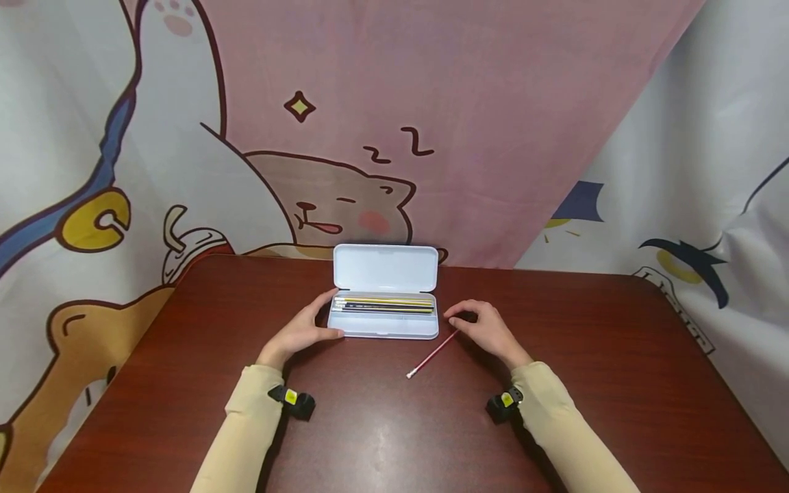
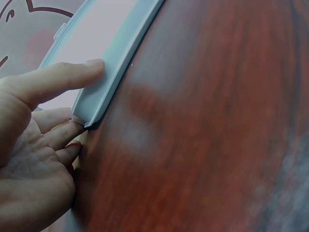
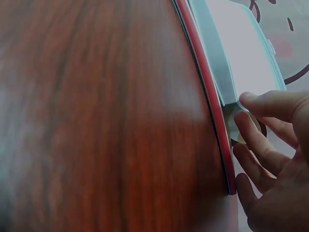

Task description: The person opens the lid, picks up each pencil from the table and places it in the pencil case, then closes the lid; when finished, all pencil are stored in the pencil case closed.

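Note:
A white pencil case lies on the table with its lid raised at the back. Several striped pencils lie lengthwise inside, white ends to the left. My left hand holds the case's left end, thumb at the front edge and the other fingers round the left side. A red pencil rests slantwise on the table, its white end towards me. Beside the case's right end, my right hand hovers with loosely bent fingers near the pencil's far end, not visibly gripping it.
The brown wooden table extends to both sides. A cartoon-printed curtain hangs behind it. Each wrist wears a small black camera, one on the left and one on the right.

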{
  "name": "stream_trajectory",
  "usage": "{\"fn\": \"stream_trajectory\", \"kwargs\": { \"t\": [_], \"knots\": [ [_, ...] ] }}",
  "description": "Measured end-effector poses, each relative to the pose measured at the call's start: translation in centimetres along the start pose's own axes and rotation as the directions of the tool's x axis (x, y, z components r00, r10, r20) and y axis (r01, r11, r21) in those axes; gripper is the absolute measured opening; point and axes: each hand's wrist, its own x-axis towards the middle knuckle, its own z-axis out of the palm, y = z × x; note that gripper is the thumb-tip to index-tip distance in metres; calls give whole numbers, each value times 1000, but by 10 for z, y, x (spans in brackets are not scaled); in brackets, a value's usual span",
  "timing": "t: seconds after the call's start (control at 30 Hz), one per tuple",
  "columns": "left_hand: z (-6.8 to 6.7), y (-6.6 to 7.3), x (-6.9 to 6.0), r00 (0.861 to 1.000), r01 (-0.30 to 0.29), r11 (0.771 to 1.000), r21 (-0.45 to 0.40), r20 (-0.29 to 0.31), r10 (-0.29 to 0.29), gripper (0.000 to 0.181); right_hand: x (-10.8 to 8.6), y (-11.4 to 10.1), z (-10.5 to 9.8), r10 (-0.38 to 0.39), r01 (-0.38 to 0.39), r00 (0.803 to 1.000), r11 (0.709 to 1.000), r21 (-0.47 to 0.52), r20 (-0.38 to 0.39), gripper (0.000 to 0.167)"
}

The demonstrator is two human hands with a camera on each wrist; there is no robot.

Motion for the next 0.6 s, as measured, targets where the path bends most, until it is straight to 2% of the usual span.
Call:
{"fn": "stream_trajectory", "kwargs": {
  "t": [0.6],
  "knots": [
    [0,0,0,1000,2,1000,-9,3,-2,90,-11,11,-14,-23,27,997,998,-50,73,13]
  ]
}}
